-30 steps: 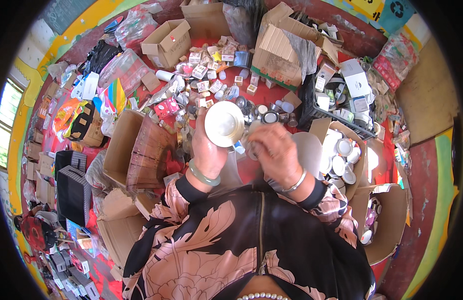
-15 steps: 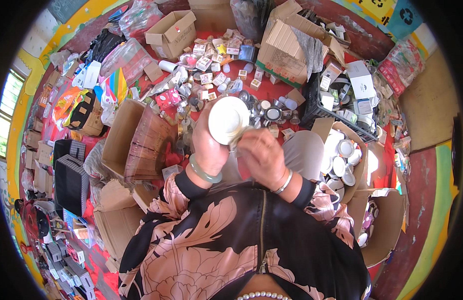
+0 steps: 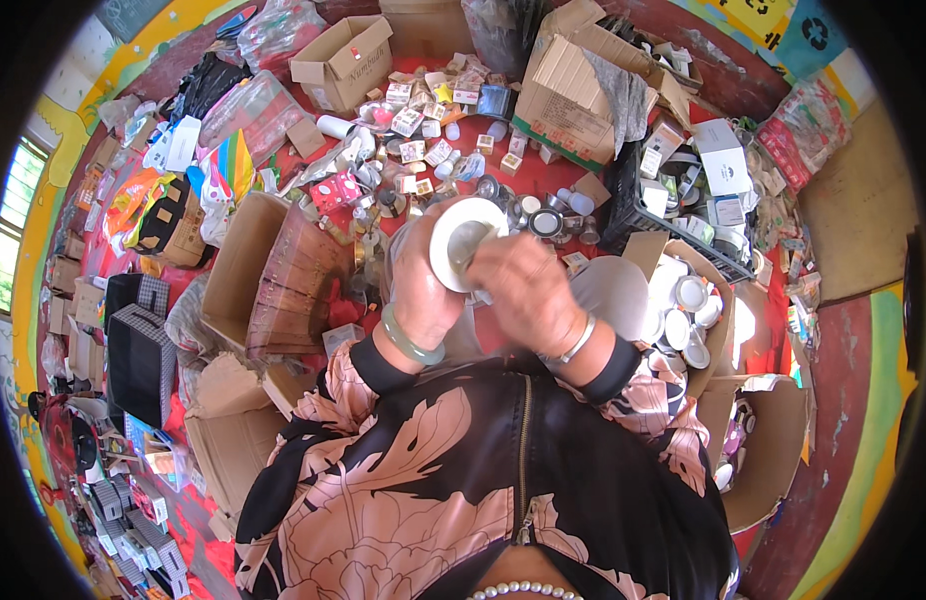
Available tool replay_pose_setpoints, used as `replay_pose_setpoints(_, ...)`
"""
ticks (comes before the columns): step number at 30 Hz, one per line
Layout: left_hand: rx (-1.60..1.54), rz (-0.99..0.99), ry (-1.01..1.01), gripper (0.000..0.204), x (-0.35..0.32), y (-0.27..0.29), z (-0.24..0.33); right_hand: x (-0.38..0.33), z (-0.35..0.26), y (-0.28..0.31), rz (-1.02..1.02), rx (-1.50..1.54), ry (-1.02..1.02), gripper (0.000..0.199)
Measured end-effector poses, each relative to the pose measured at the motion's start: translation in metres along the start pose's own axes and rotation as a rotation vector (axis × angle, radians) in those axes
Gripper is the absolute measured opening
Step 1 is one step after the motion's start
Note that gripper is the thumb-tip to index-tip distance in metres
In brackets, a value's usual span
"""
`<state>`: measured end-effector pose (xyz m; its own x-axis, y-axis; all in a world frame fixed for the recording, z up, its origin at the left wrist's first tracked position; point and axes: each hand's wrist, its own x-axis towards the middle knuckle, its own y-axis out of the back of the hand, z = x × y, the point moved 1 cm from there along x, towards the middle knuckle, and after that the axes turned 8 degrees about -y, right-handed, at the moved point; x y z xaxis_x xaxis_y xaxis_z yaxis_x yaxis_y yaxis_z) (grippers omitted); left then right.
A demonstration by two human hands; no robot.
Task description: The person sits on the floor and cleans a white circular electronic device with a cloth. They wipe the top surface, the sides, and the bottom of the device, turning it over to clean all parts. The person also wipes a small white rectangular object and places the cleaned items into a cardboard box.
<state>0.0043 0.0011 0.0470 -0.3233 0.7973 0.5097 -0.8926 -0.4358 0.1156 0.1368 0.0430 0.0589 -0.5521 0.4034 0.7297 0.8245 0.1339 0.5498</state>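
My left hand (image 3: 420, 285) is closed round the edge of a round white dish-like piece (image 3: 443, 262), holding it tilted in front of my chest. The piece has a pale rim and a greyish, hollow-looking middle; whether it is a lid or a saucer I cannot tell. My right hand (image 3: 524, 293) is at its right side, blurred by motion, with curled fingers reaching over the rim into the middle. Something greyish is by those fingertips, too smeared to name. Just beyond my hands lie small metal-and-glass pieces, among them a round dark-centred one (image 3: 546, 223).
Right of my knee, a cardboard box (image 3: 724, 340) holds white round pieces (image 3: 691, 293). Behind it stands a black crate (image 3: 673, 246) of mixed goods. Small boxes (image 3: 408, 122) lie scattered on the red floor ahead. To the left is an open carton (image 3: 245, 262).
The white piece has turned from showing a smooth face to showing its hollow, greyish middle. My right hand has moved from below its edge up over the rim.
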Motion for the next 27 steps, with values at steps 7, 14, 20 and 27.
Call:
replay_pose_setpoints(7, -0.894, 0.075, 0.386, 0.031, -0.011, -0.013, -0.006, 0.008, -0.006, -0.005, 0.081, 0.048, -0.106, 0.022)
replay_pose_setpoints(14, -0.796, 0.063, 0.289, 0.033, -0.015, -0.015, -0.012, 0.01, 0.005, 0.003, 0.116, -0.162, -0.098, 0.02)
replay_pose_setpoints(20, -0.781, 0.145, 0.363, 0.034, -0.004, -0.002, -0.009, 0.004, -0.012, 0.001, -0.033, 0.014, -0.096, 0.025)
replay_pose_setpoints(27, -0.759, 0.02, 0.263, 0.035, -0.01, -0.01, -0.009, 0.009, 0.003, 0.012, 0.065, -0.13, -0.161, 0.024)
